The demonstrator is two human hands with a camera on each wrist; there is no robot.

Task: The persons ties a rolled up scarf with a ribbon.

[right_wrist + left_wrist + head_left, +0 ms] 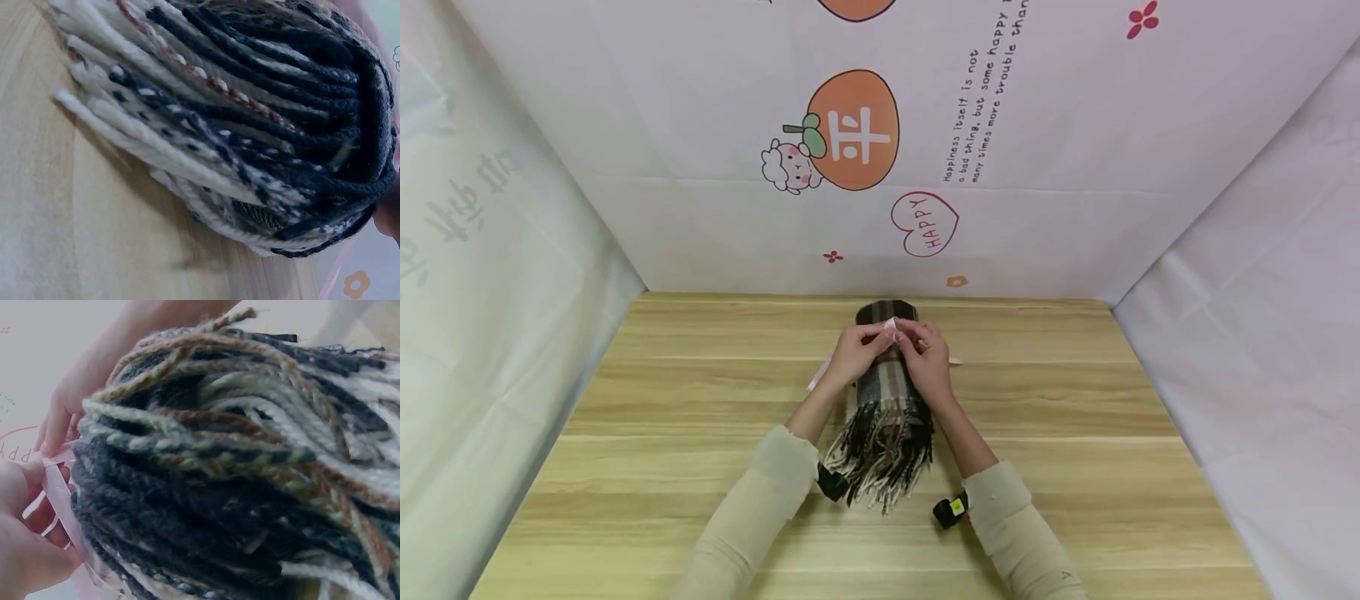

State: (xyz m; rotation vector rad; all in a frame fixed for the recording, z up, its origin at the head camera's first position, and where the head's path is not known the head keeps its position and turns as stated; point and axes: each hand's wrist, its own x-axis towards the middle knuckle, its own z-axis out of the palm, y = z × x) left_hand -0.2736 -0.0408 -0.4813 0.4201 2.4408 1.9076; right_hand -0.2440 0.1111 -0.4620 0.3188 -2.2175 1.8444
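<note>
A rolled plaid scarf (883, 385) in black, grey and brown lies lengthwise on the table, its twisted fringe (883, 450) spread toward me. Pink ribbon (891, 327) is gathered on top of the roll, and ribbon tails (818, 375) stick out at both sides. My left hand (853, 352) pinches the ribbon between thumb and fingers. From the other side my right hand (929, 363) pinches it too, fingertips meeting the left ones. In the left wrist view a flat ribbon strip (59, 494) runs past the left hand (28, 531). Fringe (250, 125) hides most of the right hand in the right wrist view.
A wood-grain table (1060, 417) lies under everything. White printed cloth (1037, 217) stands behind it, with more cloth at both sides. Black wrist devices (951, 510) sit by the sleeve cuffs, near the fringe.
</note>
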